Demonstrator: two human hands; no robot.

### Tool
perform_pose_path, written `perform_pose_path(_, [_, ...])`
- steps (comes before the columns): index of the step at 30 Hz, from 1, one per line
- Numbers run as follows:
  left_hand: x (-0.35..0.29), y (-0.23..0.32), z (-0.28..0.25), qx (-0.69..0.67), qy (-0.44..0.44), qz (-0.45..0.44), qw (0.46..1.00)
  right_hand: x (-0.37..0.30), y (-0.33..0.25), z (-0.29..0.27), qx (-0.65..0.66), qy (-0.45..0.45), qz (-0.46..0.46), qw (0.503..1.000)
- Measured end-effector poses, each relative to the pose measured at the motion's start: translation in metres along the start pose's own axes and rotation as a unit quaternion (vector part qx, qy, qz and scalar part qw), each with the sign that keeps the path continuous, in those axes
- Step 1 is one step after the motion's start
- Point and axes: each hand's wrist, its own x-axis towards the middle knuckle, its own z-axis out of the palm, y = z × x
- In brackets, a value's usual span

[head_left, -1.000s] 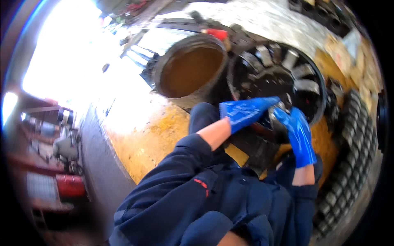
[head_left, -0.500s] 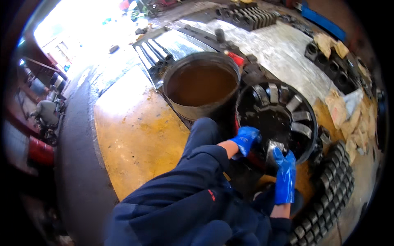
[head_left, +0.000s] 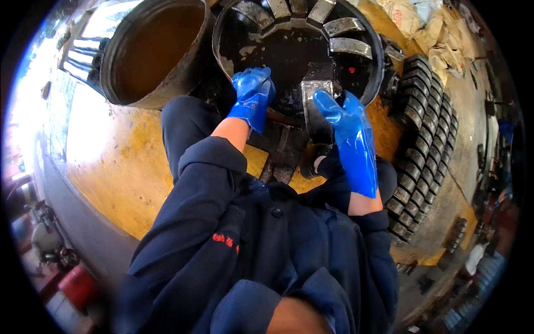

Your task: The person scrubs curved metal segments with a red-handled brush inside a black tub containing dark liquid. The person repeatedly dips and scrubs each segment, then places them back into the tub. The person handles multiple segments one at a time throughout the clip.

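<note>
A bucket (head_left: 192,69) of brown liquid and stacked metal pieces (head_left: 417,150) flank a black tub (head_left: 379,61), a grey block (head_left: 316,97) at its near rim by the right hand (head_left: 349,125), thumb and fingers apart, the left hand (head_left: 252,93) curled, whether around anything I can't tell, yellow flooring (head_left: 130,153) spreading leftward.

Workshop, with stacked metal parts (head_left: 418,161), drum (head_left: 181,80) of brown liquid (head_left: 156,50), black tub (head_left: 380,62).
</note>
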Motion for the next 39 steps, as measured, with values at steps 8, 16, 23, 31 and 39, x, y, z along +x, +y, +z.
perform_pose_path(8, [-0.009,-0.004,-0.001,-0.015,0.019,-0.004,1.000,0.010,0.022,0.009,0.014,-0.014,-0.056,0.998])
perform_pose_path(16, [0.002,0.000,-0.011,-0.054,-0.055,-0.015,0.997,0.015,0.029,0.001,-0.030,0.007,-0.039,0.999])
perform_pose_path(23, [0.004,-0.006,0.000,-0.060,-0.050,-0.032,0.996,0.021,0.044,-0.004,-0.046,0.022,-0.036,0.998])
perform_pose_path(31, [0.005,-0.005,-0.004,-0.075,-0.069,-0.042,0.994,0.015,0.042,0.004,-0.018,0.000,-0.042,0.999])
perform_pose_path(39, [0.006,-0.005,-0.001,-0.091,-0.059,-0.045,0.993,0.015,0.047,-0.002,-0.022,0.008,-0.020,1.000])
